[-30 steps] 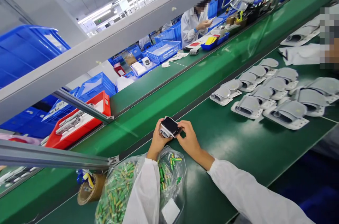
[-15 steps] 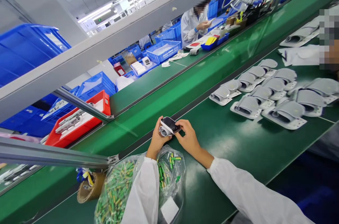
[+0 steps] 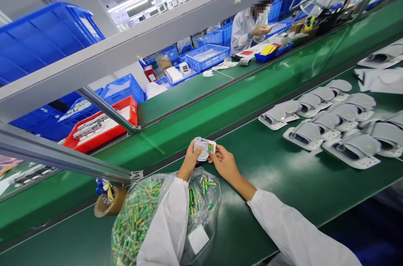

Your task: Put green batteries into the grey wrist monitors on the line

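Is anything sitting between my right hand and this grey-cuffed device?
Nothing visible: the right hand touches one end of the grey-cuffed device, and the left hand holds the other side. The bagged green batteries lie lower in the view, not between them.

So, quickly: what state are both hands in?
Left hand: closed, holding the cuffed device.
Right hand: curled beside its green batteries; whether gripping cannot be told.

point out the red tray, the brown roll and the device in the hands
Red tray (image 3: 98, 139), head view: front wall
Brown roll (image 3: 119, 199), head view: outer side
Device (image 3: 204, 145), head view: its gray cuff
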A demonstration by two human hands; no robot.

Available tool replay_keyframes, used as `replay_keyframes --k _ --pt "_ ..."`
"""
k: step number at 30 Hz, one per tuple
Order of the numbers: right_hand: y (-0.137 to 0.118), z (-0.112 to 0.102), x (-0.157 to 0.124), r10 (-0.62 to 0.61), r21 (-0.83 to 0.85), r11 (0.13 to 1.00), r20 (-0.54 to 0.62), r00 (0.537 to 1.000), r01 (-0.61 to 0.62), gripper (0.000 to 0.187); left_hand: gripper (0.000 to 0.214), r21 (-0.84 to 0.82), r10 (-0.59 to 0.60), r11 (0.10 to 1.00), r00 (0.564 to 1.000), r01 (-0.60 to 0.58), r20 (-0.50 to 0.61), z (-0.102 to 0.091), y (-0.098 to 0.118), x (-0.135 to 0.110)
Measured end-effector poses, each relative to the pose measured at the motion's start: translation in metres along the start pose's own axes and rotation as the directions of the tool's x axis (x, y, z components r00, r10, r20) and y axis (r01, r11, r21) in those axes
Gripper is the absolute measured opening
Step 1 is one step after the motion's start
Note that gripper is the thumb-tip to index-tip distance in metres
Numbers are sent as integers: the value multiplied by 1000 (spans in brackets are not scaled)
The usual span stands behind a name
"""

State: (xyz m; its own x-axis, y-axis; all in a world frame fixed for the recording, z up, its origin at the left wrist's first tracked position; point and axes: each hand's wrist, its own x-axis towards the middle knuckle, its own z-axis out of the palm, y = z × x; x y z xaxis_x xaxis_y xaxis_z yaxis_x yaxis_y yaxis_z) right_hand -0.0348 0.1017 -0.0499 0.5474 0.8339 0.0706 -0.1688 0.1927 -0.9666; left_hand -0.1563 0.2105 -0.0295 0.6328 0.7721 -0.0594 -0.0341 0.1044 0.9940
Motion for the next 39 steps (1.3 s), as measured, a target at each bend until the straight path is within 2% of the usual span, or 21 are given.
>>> replay_keyframes --k 7,14,21,25,27,32,39 --pt "5 -8 4 78 52 995 42 996 -80 53 71 72 14 997 999 -16 36 -2 -5 -5" --pt "14 -11 8 209 190 954 132 969 -232 56 76 124 100 986 990 -111 95 1 4 -5" --pt "11 -13 14 319 365 846 240 917 -390 40 69 139 186 972 982 -190 40 1 6 -5" --pt "3 -19 19 371 489 741 272 888 -460 35 65 137 229 963 973 -231 30 8 9 -6" --pt "-1 -22 22 366 537 715 259 894 -448 31 55 183 259 949 966 -257 13 16 11 -9" --pt "-5 -25 26 318 549 749 192 929 -370 30 18 406 332 862 943 -304 1 40 18 -21" --pt "-9 -19 25 311 568 767 79 947 -300 30 17 598 358 760 932 -256 -55 66 29 -35"
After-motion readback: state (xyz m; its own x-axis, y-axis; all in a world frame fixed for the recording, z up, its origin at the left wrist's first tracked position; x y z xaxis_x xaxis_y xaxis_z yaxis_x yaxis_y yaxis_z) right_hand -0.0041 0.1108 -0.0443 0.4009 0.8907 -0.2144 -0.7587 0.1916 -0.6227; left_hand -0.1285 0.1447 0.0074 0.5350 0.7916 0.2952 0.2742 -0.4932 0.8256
